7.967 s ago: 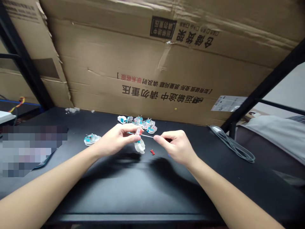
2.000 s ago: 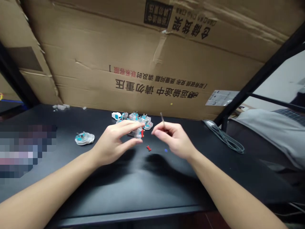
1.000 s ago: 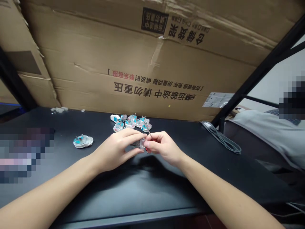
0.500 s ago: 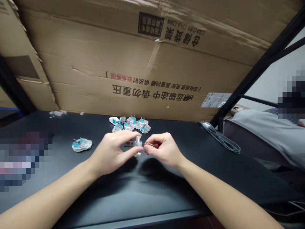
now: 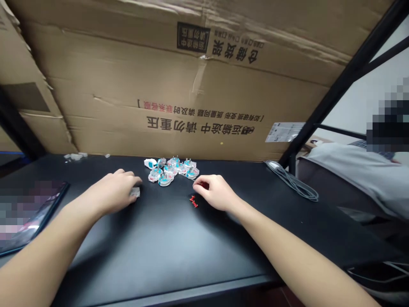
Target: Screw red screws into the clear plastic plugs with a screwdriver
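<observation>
**Far left:** On my feed, a blurred tablet lies on the black counter, well left of the cluster of clear plug shells.

**Back edge:** Small clear fragments sit left of the cluster, against a printed cardboard carton.

**Left hand:** The left hand rests left of the cluster, fingers curled down. Its fingertips meet a small clear piece; I cannot tell if the grip pinches it.

**Centre:** The cluster lies bunched and touching, teal parts showing inside the shells, a white-and-teal plug body at its left end.

**Right hand:** The right hand sits just right of the cluster, fingers loosely curled, the grip's hold unclear from here.

**Below the hand:** A small red part lies just beside the fingers, in front of the cluster.

**Far right:** A coiled grey cable lies well right of the cluster.
</observation>
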The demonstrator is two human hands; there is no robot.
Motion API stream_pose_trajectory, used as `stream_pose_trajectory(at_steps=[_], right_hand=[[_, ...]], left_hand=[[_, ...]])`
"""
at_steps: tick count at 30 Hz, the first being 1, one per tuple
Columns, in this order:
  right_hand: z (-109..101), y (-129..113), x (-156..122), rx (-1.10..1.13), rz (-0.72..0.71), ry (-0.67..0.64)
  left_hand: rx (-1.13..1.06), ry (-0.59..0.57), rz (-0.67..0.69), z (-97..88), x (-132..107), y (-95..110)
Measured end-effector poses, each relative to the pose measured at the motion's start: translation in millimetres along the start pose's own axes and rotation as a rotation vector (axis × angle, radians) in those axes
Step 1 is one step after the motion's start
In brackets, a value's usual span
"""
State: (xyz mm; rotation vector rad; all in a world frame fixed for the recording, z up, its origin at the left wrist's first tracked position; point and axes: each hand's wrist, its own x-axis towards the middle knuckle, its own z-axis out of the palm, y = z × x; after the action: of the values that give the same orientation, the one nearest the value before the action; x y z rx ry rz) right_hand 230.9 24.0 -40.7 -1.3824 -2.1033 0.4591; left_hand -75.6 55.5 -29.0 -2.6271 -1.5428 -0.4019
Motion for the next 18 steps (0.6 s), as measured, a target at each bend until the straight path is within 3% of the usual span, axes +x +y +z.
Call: stream_pose_trajectory(at_steps=[5, 8, 11, 18], right_hand=[[0.5, 0.1, -0.1, 0.002, -0.04, 0.003], [2.3, -0.5, -0.9, -0.002, -0.056, -0.012], [2.2, -0.7, -1.2, -0.009, -0.06, -0.01], [-1.5, 0.0, -0.9, -0.035, -0.062, 0.007]], left_hand=[[0.075, 0.101, 0.172, 4.6, 15.5, 30.5], [0.067, 0.102, 0.234, 15.4, 24.7, 43.1], [0.07, 0.079, 0.252, 21.2, 29.0, 39.8], [0.136, 0.058, 0.236, 15.7, 30.8, 32.7]])
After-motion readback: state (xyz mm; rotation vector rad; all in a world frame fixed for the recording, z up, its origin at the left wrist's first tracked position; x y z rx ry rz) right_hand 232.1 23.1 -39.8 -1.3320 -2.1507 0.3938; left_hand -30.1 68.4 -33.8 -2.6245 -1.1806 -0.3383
